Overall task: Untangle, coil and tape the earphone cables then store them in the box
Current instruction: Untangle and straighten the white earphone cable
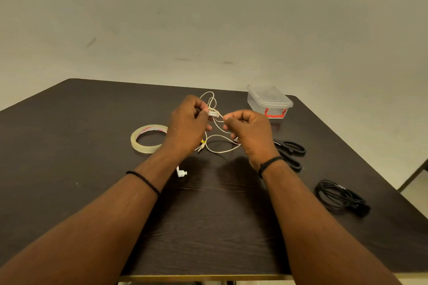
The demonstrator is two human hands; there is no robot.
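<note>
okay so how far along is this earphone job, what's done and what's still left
Done, it seems: the black cable lies coiled near the table's right edge; tape on it can't be seen. In hand: left hand and right hand pinch the loose, looping white cable. Left: coiling it, taping with the tape and scissors, then storing both in the closed box.

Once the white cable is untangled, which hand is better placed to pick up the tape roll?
Probably the left hand. The tape roll lies just to its left on the table, while the right hand would have to cross over the white cable both hands are pinching.
</note>
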